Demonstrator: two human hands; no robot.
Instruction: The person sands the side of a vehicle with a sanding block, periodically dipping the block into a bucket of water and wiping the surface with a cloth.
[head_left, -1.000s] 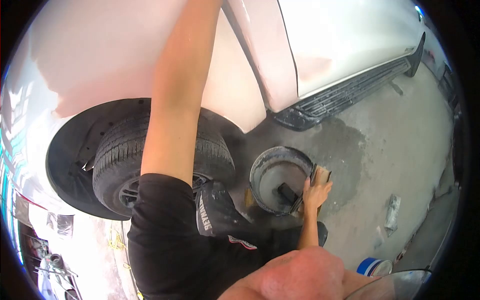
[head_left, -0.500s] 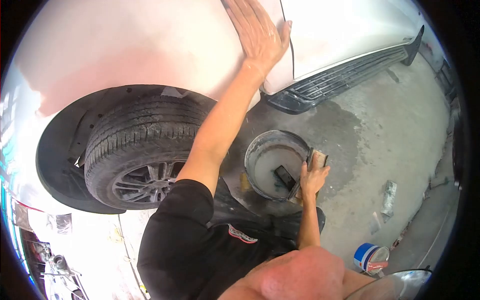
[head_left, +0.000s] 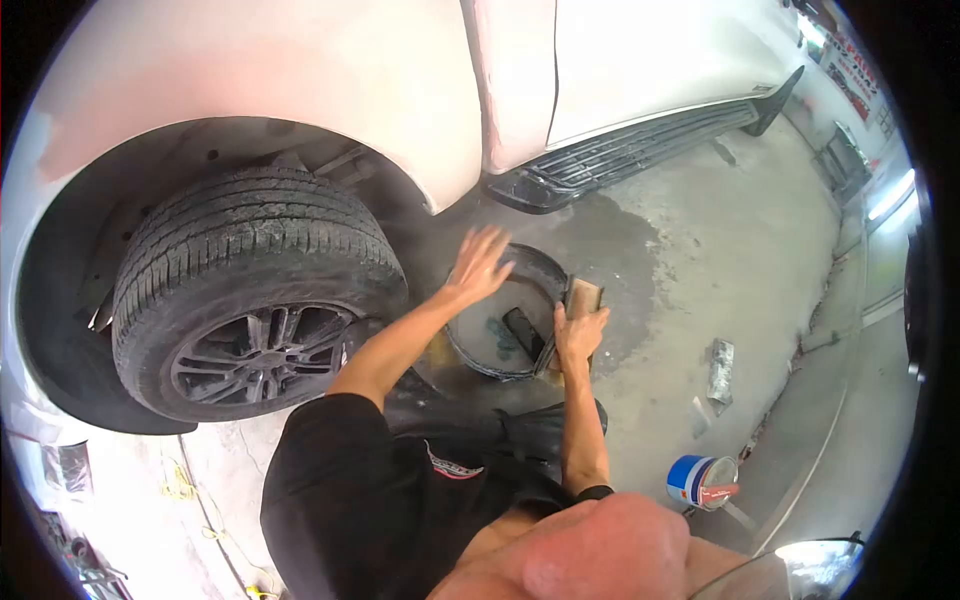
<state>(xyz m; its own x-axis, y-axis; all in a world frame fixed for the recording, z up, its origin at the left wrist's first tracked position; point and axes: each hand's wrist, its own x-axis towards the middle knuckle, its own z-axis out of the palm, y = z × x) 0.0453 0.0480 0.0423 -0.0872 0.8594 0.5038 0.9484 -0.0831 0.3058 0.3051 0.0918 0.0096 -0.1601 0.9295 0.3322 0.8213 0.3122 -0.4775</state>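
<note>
My left hand, fingers spread and holding nothing, hovers over the far left rim of a round dark bucket of cloudy water. At the bucket's right side, my right hand is wrapped round a long tan sanding block with a dark edge. The block rests along the rim, its lower part hidden by my hand. A small dark block lies inside the bucket, partly in the water.
Ahead is a white car panel with pinkish patches. A tire stands at left and a black side step juts out beyond the bucket. On the right floor are a blue-and-white can and a silvery strip.
My left hand has come off the car panel and down to the bucket. My right hand stays on the sanding block at the rim. The view has shifted slightly.
</note>
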